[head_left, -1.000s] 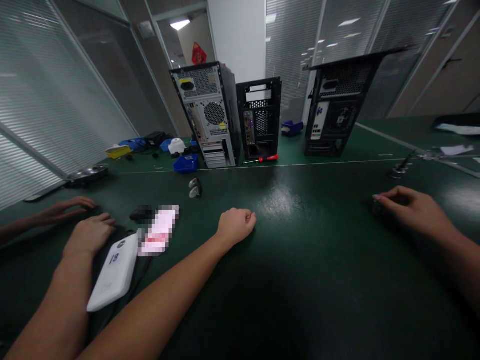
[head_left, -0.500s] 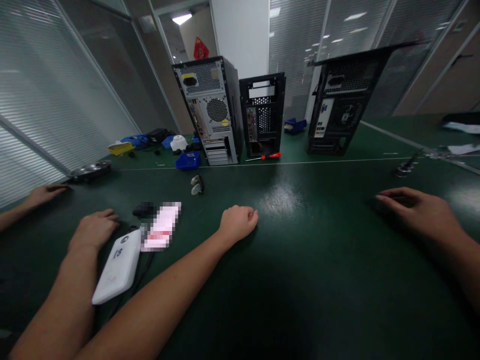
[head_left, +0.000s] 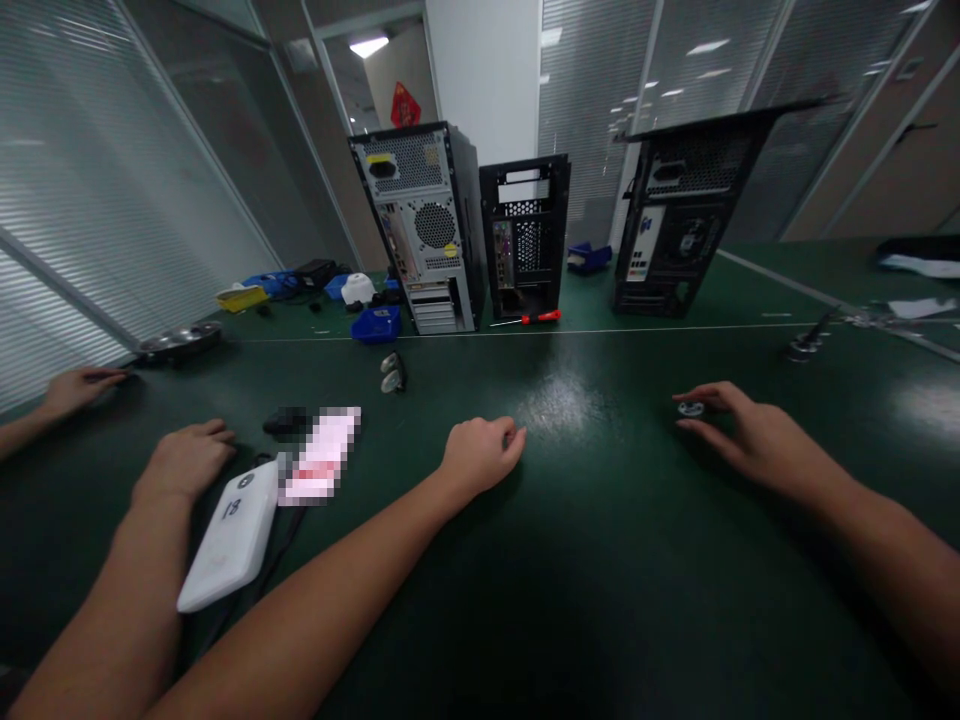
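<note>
My left hand [head_left: 480,455] rests on the green table [head_left: 600,560] near its middle, fingers curled into a loose fist with nothing in them. My right hand [head_left: 750,440] lies further right, thumb and forefinger pinched on a small round silvery part [head_left: 690,408] that sits on the table top. Another person's hand [head_left: 184,460] lies at the left beside a white flat device [head_left: 229,535] with a black cable. A second such hand [head_left: 75,385] rests at the far left edge.
Three computer cases stand at the back: a grey one [head_left: 427,225], a small black one [head_left: 525,235], a black one [head_left: 682,220]. A red-handled screwdriver [head_left: 536,318], blue bins [head_left: 375,325], a small metal piece [head_left: 390,375] and a round stand [head_left: 802,345] lie around.
My right hand has slid left across the table and now pinches the small silvery part. My left hand's fingers have loosened slightly. The far-left hand drew back toward the edge.
</note>
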